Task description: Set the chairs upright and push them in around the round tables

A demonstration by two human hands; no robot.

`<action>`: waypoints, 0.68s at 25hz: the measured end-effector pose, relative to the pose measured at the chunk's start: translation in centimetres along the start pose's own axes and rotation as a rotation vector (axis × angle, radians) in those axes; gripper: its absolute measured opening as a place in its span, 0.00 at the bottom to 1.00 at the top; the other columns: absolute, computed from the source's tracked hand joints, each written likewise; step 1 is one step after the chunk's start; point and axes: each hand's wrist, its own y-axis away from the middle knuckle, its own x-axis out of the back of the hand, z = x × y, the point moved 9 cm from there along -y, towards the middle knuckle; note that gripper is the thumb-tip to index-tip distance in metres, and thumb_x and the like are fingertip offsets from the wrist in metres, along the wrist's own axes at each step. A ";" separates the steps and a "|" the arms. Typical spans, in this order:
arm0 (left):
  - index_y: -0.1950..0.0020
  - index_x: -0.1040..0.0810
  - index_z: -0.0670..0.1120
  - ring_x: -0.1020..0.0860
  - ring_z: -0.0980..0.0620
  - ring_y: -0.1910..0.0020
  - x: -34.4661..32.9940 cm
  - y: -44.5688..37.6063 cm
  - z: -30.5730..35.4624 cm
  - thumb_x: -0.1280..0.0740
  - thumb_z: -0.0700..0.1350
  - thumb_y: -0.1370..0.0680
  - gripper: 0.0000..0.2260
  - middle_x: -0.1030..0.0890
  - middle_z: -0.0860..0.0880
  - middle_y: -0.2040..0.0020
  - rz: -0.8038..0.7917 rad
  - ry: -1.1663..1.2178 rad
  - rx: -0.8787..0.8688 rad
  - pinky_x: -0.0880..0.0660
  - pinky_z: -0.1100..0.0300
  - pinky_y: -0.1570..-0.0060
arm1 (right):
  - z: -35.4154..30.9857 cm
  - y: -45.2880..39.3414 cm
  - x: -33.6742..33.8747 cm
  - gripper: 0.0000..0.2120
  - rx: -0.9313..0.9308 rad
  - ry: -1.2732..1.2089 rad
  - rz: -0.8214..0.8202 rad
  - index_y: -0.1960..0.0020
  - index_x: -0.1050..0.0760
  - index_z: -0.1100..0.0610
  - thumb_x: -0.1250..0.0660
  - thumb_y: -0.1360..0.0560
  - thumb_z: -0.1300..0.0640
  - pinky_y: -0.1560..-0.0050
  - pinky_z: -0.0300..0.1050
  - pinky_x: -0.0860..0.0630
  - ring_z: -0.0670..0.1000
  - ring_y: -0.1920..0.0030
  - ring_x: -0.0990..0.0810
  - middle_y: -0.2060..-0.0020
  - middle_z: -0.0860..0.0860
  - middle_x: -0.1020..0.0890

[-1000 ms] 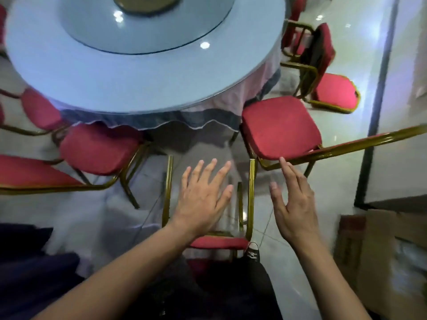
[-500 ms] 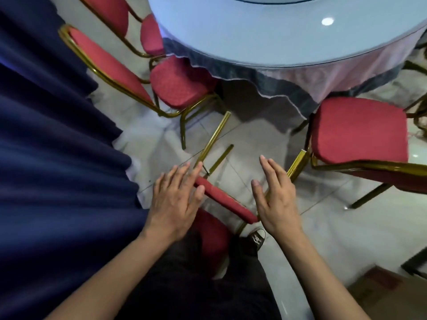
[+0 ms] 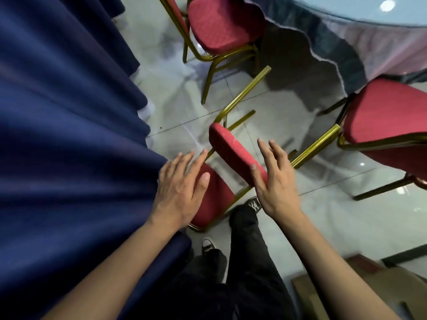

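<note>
A red-cushioned chair with a gold metal frame lies tipped over on the tiled floor just ahead of my feet, its legs pointing toward the round table. My left hand hovers open over the chair's red padding on the left, fingers spread. My right hand is open beside the raised red cushion edge, thumb close to it. Neither hand grips anything. Two more red chairs stand upright near the table, one at the top and one at the right.
A dark blue curtain fills the whole left side, right next to the fallen chair. The table's cloth hangs down at the top right. A cardboard box lies at the lower right. My legs and shoes are below the chair.
My view has swung left and down, so the table moved to the top right and the curtain filled the left. Both hands have lowered closer to the fallen chair.
</note>
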 end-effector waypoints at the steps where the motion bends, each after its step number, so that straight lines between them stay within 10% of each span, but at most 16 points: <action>1: 0.18 0.43 0.56 0.39 0.45 0.21 -0.6 1.3 -0.4 0.57 0.61 0.17 0.27 0.35 0.47 0.21 -0.001 0.017 0.001 0.43 0.44 0.24 | -0.5 1.5 -0.5 0.26 0.005 0.006 0.003 0.20 0.35 0.55 0.38 0.17 0.50 0.28 0.60 0.33 0.61 0.27 0.31 0.25 0.60 0.33; 17: 0.19 0.40 0.54 0.40 0.43 0.21 -15.8 8.8 -12.8 0.56 0.62 0.20 0.30 0.38 0.45 0.19 -0.045 0.169 0.251 0.40 0.43 0.25 | 6.4 13.2 -16.8 0.28 -0.202 0.074 -0.140 0.18 0.39 0.51 0.38 0.17 0.51 0.29 0.59 0.33 0.61 0.27 0.32 0.25 0.59 0.33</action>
